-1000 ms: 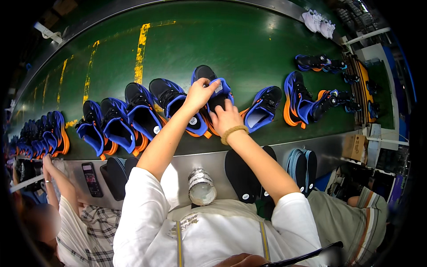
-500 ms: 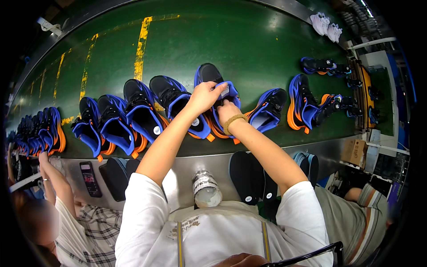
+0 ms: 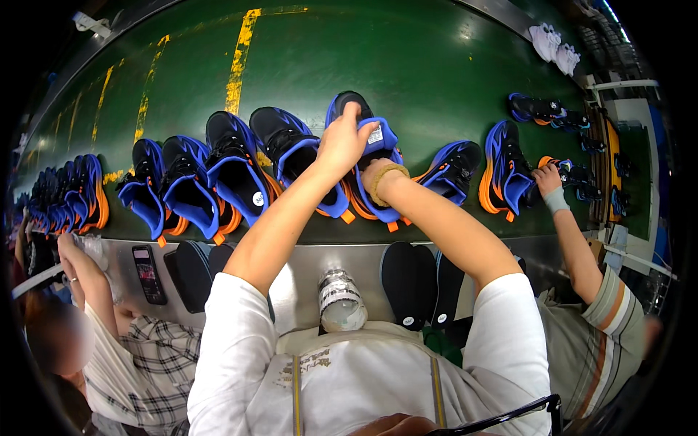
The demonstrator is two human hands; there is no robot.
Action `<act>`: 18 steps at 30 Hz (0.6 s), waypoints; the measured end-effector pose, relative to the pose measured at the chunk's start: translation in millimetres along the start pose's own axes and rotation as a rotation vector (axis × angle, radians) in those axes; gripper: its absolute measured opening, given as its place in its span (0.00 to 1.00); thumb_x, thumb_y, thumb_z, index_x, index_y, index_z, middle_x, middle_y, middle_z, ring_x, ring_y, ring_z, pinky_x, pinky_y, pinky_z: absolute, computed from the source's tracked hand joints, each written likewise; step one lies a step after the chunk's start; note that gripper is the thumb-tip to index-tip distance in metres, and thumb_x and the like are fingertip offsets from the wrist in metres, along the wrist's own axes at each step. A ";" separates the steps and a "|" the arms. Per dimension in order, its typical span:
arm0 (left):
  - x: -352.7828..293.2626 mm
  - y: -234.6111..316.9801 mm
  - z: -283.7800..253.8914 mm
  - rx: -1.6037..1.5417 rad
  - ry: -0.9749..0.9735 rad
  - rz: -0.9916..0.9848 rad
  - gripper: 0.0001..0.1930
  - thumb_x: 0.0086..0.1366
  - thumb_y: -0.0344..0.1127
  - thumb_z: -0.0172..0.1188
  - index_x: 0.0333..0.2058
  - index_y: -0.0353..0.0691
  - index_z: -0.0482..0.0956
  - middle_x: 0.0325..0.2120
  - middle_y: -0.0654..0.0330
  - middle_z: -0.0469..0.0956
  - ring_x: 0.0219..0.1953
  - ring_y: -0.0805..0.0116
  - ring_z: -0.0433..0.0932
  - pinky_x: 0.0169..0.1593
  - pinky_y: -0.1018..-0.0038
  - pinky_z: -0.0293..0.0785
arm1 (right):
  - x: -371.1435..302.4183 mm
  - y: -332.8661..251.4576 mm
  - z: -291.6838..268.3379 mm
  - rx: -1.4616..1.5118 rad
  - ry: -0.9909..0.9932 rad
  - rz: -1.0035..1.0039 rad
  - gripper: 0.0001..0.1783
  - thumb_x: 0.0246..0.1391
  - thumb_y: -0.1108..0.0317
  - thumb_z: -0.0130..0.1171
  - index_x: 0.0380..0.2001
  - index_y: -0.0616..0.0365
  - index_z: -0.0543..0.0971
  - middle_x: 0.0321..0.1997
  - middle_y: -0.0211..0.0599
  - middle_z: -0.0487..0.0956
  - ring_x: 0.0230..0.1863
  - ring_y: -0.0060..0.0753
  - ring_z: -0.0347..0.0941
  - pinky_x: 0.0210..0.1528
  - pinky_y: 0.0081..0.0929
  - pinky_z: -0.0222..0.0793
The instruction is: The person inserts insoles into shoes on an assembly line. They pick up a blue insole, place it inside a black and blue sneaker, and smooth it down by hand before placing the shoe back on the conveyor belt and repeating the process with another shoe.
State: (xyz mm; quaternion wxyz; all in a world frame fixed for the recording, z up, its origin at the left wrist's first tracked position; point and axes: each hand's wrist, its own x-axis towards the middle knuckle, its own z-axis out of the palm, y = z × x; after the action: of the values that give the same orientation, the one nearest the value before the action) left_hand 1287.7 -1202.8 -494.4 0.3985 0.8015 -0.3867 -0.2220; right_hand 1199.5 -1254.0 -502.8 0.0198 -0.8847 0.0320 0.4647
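A black and blue sneaker [image 3: 387,133] with orange sole parts lies in front of me, toe pointing away. My left hand [image 3: 340,145] grips its upper beside the tongue, which is pulled up and shows a pale label. The fingers of my right hand [image 3: 372,176] reach down into the shoe's opening and are hidden there; a tan band circles that wrist. Close to my left hand stands another sneaker [image 3: 280,134] of the same kind. To the right of my right hand, a further sneaker [image 3: 452,171] lies tilted.
More sneakers [image 3: 236,156] line the green belt [image 3: 407,58] on both sides. Black insoles [image 3: 402,280], a plastic bottle [image 3: 342,305] and a phone [image 3: 148,272] rest on the metal ledge [image 3: 291,265]. A co-worker's hand [image 3: 547,179] touches a shoe at right; another person sits left.
My left hand has shifted up toward the toe, and the tongue's label now shows. My right hand has gone deeper into the shoe. A co-worker's arm has reached in at right.
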 end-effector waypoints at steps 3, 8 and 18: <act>3.1 -5.2 2.6 0.394 0.153 0.392 0.15 0.53 0.40 0.52 0.37 0.40 0.64 0.22 0.52 0.70 0.25 0.54 0.72 0.29 0.65 0.68 | -17.0 -2.4 4.5 -0.097 0.070 -0.085 0.17 0.41 0.67 0.50 0.39 0.54 0.72 0.41 0.37 0.73 0.45 0.36 0.66 0.54 0.29 0.50; 5.2 -13.1 -1.0 0.444 -0.027 0.659 0.13 0.48 0.38 0.56 0.30 0.40 0.66 0.22 0.56 0.69 0.21 0.59 0.73 0.24 0.69 0.69 | -46.2 -5.3 7.3 0.341 -0.095 -0.143 0.28 0.47 0.52 0.28 0.29 0.62 0.74 0.26 0.44 0.75 0.38 0.36 0.69 0.59 0.42 0.30; -16.8 -3.8 -6.3 0.629 -0.081 0.762 0.10 0.48 0.35 0.52 0.28 0.38 0.65 0.20 0.59 0.67 0.21 0.62 0.71 0.24 0.71 0.67 | -81.7 -53.4 103.0 0.561 1.325 0.081 0.11 0.34 0.71 0.59 0.26 0.59 0.73 0.30 0.35 0.70 0.37 0.40 0.65 0.43 0.35 0.57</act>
State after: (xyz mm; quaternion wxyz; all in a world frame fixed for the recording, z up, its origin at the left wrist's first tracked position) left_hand 1283.4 -1185.0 -493.0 0.1750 0.6752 -0.7157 0.0361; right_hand 1072.7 -1191.0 -493.7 0.2055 -0.9404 0.1884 -0.1948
